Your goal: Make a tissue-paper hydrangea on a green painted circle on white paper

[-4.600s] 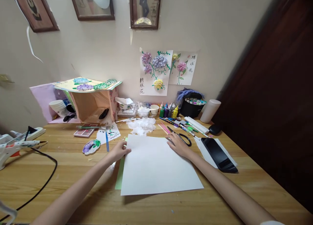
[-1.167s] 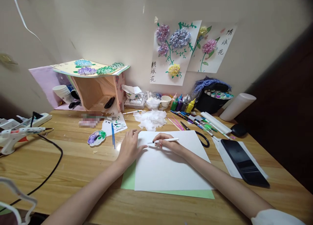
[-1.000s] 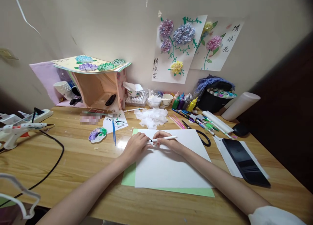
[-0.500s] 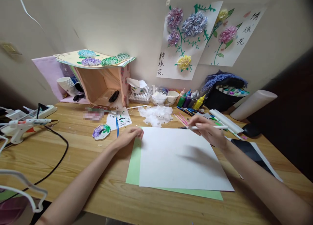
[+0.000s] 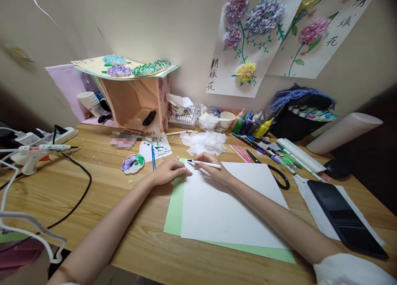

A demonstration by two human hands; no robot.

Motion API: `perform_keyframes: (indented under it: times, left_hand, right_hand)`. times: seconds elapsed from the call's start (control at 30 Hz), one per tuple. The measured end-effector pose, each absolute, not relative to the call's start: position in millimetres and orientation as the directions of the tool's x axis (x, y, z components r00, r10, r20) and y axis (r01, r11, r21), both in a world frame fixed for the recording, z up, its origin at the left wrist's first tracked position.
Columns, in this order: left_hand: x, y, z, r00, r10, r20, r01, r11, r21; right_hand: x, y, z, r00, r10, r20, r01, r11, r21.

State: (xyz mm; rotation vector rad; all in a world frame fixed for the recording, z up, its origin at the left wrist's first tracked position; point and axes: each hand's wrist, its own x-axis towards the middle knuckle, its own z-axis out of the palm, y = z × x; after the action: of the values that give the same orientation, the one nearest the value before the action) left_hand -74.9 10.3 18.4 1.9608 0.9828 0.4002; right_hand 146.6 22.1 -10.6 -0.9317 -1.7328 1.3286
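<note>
A blank white sheet (image 5: 229, 210) lies on a green sheet (image 5: 173, 214) on the wooden table. My right hand (image 5: 212, 168) grips a white pen (image 5: 207, 164) over the sheet's upper left corner, its dark tip pointing left. Whether the tip touches the paper cannot be made out. Beside it, my left hand (image 5: 170, 171) rests at the upper left edge of the sheets, fingers apart, fingertips on the paper, holding nothing. Black-handled scissors (image 5: 281, 176) lie partly under or against the sheet's right edge.
A glue gun (image 5: 34, 153) with cables lies at the left. Behind the sheets are a paint palette (image 5: 132, 164), blue brushes (image 5: 153, 157), crumpled white tissue (image 5: 204, 143) and paint bottles (image 5: 263, 128). A phone (image 5: 344, 214) lies at the right. Flower pictures (image 5: 242, 49) hang on the wall.
My right hand has moved left with the pen, from the sheet's upper right to its upper left corner beside my left hand. The scissors now show. The view has shifted slightly.
</note>
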Motion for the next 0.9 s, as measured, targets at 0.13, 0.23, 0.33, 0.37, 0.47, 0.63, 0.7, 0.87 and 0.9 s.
perform_keyframes:
  times: [0.13, 0.23, 0.33, 0.37, 0.47, 0.63, 0.7, 0.87, 0.9]
  left_hand:
    - [-78, 16, 16, 0.669, 0.733, -0.122, 0.403, -0.220, 0.889]
    - [-78, 18, 14, 0.675, 0.727, -0.130, 0.388, -0.199, 0.900]
    - [-79, 20, 14, 0.678, 0.722, -0.136, 0.391, -0.198, 0.899]
    - [-79, 20, 14, 0.680, 0.720, -0.138, 0.392, -0.199, 0.898]
    - [-79, 19, 17, 0.681, 0.719, -0.141, 0.402, -0.206, 0.892]
    - [-78, 17, 22, 0.666, 0.730, -0.151, 0.444, -0.225, 0.867]
    - [-77, 16, 22, 0.664, 0.730, -0.161, 0.459, -0.229, 0.859]
    - [-78, 17, 21, 0.662, 0.729, -0.174, 0.484, -0.238, 0.842]
    - [-78, 17, 21, 0.660, 0.730, -0.176, 0.487, -0.237, 0.841]
  right_hand:
    - [145, 25, -17, -0.448, 0.884, 0.137, 0.089, 0.196, -0.976]
    - [146, 23, -17, -0.461, 0.877, 0.137, 0.107, 0.208, -0.972]
    - [146, 22, -16, -0.474, 0.872, 0.122, 0.126, 0.205, -0.971]
    - [146, 22, -15, -0.477, 0.871, 0.120, 0.132, 0.206, -0.970]
    - [146, 22, -15, -0.479, 0.868, 0.128, 0.151, 0.225, -0.963]
    - [148, 22, -19, -0.471, 0.871, 0.136, 0.170, 0.241, -0.956]
    - [150, 23, -21, -0.472, 0.871, 0.136, 0.164, 0.238, -0.957]
    - [155, 22, -22, -0.467, 0.872, 0.148, 0.172, 0.254, -0.952]
    - [156, 21, -21, -0.462, 0.875, 0.144, 0.183, 0.253, -0.950]
